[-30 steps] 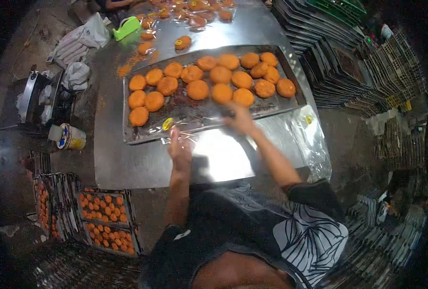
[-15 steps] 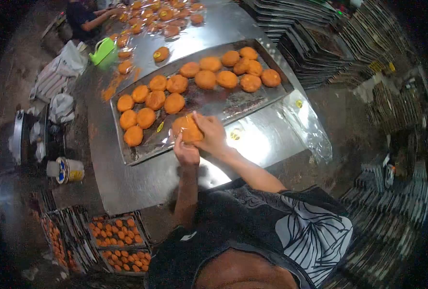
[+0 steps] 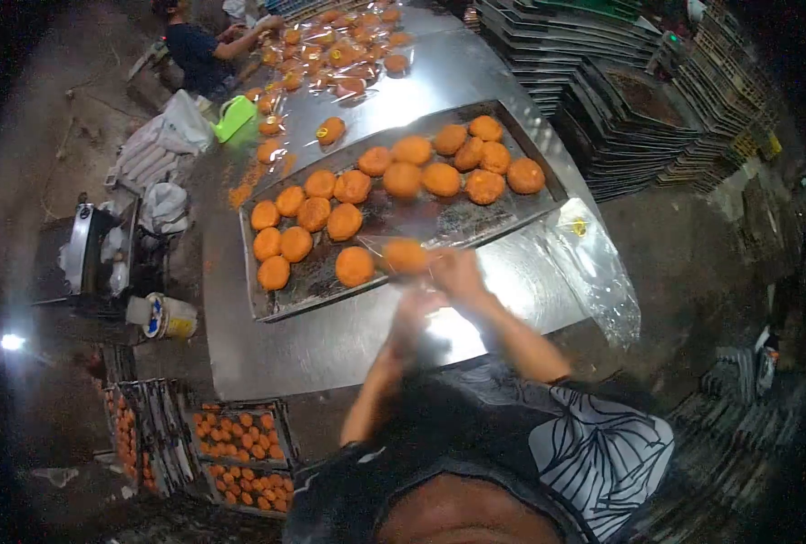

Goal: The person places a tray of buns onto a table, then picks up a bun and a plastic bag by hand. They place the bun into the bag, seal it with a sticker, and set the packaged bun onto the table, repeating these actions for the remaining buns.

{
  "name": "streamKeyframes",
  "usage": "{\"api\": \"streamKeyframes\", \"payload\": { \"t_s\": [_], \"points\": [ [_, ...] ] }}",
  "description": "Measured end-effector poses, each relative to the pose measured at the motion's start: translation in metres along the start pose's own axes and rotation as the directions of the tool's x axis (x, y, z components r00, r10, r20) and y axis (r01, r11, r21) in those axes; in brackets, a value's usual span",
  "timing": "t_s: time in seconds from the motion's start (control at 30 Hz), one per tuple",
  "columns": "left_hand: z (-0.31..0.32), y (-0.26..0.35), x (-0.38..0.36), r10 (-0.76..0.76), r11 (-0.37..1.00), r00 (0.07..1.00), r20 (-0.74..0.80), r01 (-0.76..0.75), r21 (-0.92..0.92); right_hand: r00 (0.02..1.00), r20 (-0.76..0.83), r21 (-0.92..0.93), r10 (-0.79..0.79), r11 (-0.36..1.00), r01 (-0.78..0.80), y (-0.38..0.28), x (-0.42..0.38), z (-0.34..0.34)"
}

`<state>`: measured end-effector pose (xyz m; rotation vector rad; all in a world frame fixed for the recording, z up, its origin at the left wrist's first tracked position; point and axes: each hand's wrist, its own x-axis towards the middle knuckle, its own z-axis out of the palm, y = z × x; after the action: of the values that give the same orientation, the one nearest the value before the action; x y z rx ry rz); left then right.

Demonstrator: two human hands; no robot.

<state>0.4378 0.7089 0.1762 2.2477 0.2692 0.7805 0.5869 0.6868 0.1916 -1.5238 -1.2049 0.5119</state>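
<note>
An orange-brown round bun (image 3: 405, 256), apparently in a clear plastic bag, is just above the near side of a dark metal tray (image 3: 503, 218). My right hand (image 3: 458, 276) is closed at the right end of that bag; motion smears its fingers. Below the bun is my left hand (image 3: 414, 306), too blurred to show whether it grips anything. A second bun (image 3: 355, 267) lies to the left, by the tray's near edge. Several unwrapped buns (image 3: 344, 221) stand in rows along the tray's left and far sides.
Wrapped buns (image 3: 348, 88) cover the table's far end, near another person (image 3: 199, 56). Clear plastic bags (image 3: 600, 272) lie at the table's right edge, a green object (image 3: 234, 119) at its left. Stacked trays (image 3: 593, 118) stand right; trays of buns (image 3: 239, 435) are lower left.
The view has shifted, so the table appears farther right and lower. My hands have moved apart from around the bun towards the tray's near edge; a separate bun now shows left of them.
</note>
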Motion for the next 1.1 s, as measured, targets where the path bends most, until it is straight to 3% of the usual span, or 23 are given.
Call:
{"api": "streamKeyframes", "payload": {
  "t_s": [0.03, 0.07, 0.13, 0.27, 0.3, 0.33, 0.37, 0.43, 0.47, 0.5, 0.53, 0.57, 0.6, 0.63, 0.67, 0.7, 0.73, 0.8, 0.83, 0.9, 1.0, 1.07, 1.1],
  "points": [
    [0.012, 0.008, -0.005, -0.443, 0.804, 0.888, 0.125, 0.455, -0.382, 0.999, -0.030, 0.116, -0.038, 0.992, 0.041, 0.010, 0.021, -0.014],
    [0.032, -0.006, -0.017, -0.556, 0.749, 0.820, 0.140, 0.566, -0.343, 0.999, -0.013, -0.017, -0.040, 0.999, 0.040, 0.016, 0.055, -0.031],
    [0.080, -0.034, -0.036, -0.440, 0.895, 0.896, -0.067, 0.431, -0.115, 0.979, -0.109, -0.138, -0.173, 0.978, 0.157, -0.019, 0.107, -0.033],
    [0.114, -0.079, -0.055, -0.168, 0.969, 0.983, 0.077, 0.150, 0.194, 0.808, -0.096, -0.066, -0.581, 0.814, 0.577, -0.021, 0.110, -0.002],
    [0.103, -0.075, -0.048, -0.216, 0.960, 0.966, 0.144, 0.184, 0.209, 0.921, 0.148, 0.056, -0.360, 0.933, 0.356, -0.029, 0.073, -0.018],
    [0.096, -0.075, -0.040, -0.261, 0.951, 0.944, 0.204, 0.215, 0.222, 0.928, 0.151, -0.005, -0.340, 0.939, 0.345, 0.000, 0.038, -0.015],
    [0.099, -0.087, -0.043, -0.449, 0.887, 0.872, 0.197, 0.406, 0.221, 0.861, 0.502, 0.030, 0.082, 0.993, -0.112, -0.008, 0.004, -0.038],
    [0.081, -0.075, -0.038, -0.605, 0.794, 0.771, 0.198, 0.601, 0.084, 0.596, 0.707, -0.325, 0.380, 0.923, -0.204, 0.081, -0.061, -0.029],
    [0.070, -0.064, -0.036, -0.663, 0.718, 0.710, 0.239, 0.693, -0.067, 0.730, 0.670, 0.461, 0.138, 0.693, -0.554, 0.082, -0.092, -0.045],
    [0.075, -0.067, -0.037, -0.659, 0.722, 0.714, 0.237, 0.689, -0.070, 0.720, 0.681, 0.199, 0.136, 0.911, -0.361, 0.089, -0.102, -0.045],
    [0.084, -0.071, -0.041, -0.684, 0.539, 0.658, 0.315, 0.747, -0.390, 0.709, 0.690, -0.090, 0.145, 0.989, -0.114, 0.099, -0.107, -0.044],
    [0.094, -0.075, -0.044, -0.678, 0.262, 0.611, 0.408, 0.720, -0.643, 0.709, 0.689, -0.093, 0.151, 0.988, -0.120, 0.116, -0.109, -0.040],
    [0.107, -0.076, -0.043, -0.692, 0.294, 0.612, 0.382, 0.723, -0.625, 0.835, 0.539, -0.069, 0.116, 0.993, -0.093, 0.137, -0.111, -0.031],
    [0.111, -0.059, -0.033, -0.653, 0.541, 0.685, 0.322, 0.720, -0.435, 0.928, 0.365, -0.045, 0.079, 0.997, -0.067, 0.148, -0.115, -0.024],
    [0.109, -0.033, -0.019, -0.590, 0.734, 0.753, 0.290, 0.650, -0.195, 0.799, 0.495, -0.369, 0.341, 0.915, -0.162, 0.112, -0.102, -0.045],
    [0.108, -0.018, -0.009, -0.655, 0.740, 0.714, 0.247, 0.673, 0.019, 0.816, 0.507, -0.145, 0.278, 0.961, -0.237, 0.100, -0.108, -0.058],
    [0.127, -0.031, -0.022, -0.749, 0.636, 0.642, 0.167, 0.766, -0.092, 0.836, 0.500, 0.081, 0.225, 0.949, -0.304, 0.101, -0.119, -0.071],
    [0.141, -0.021, -0.022, -0.830, 0.437, 0.516, 0.212, 0.838, -0.328, 0.895, 0.284, -0.275, 0.345, 0.923, -0.269, 0.104, -0.145, -0.078],
    [0.143, -0.011, -0.013, -0.831, 0.428, 0.502, 0.241, 0.852, -0.301, 0.886, 0.186, -0.224, 0.425, 0.896, -0.383, 0.111, -0.156, -0.077],
    [0.146, 0.016, -0.001, -0.697, 0.686, 0.698, 0.164, 0.716, -0.132, 0.885, 0.055, -0.125, 0.462, 0.883, -0.453, 0.123, -0.177, -0.068],
    [0.154, 0.012, -0.003, -0.653, 0.748, 0.757, -0.015, 0.642, -0.167, 0.900, 0.039, -0.132, 0.433, 0.895, -0.425, 0.122, -0.170, -0.067],
    [0.152, 0.019, 0.002, -0.608, 0.789, 0.792, -0.052, 0.597, -0.143, 0.443, 0.535, 0.268, 0.720, 0.352, -0.897, 0.116, -0.138, -0.079],
    [0.149, 0.027, 0.004, -0.561, 0.826, 0.823, -0.091, 0.550, -0.119, 0.574, 0.559, 0.629, 0.598, 0.145, -0.764, 0.128, -0.131, -0.073]
  ]
}}
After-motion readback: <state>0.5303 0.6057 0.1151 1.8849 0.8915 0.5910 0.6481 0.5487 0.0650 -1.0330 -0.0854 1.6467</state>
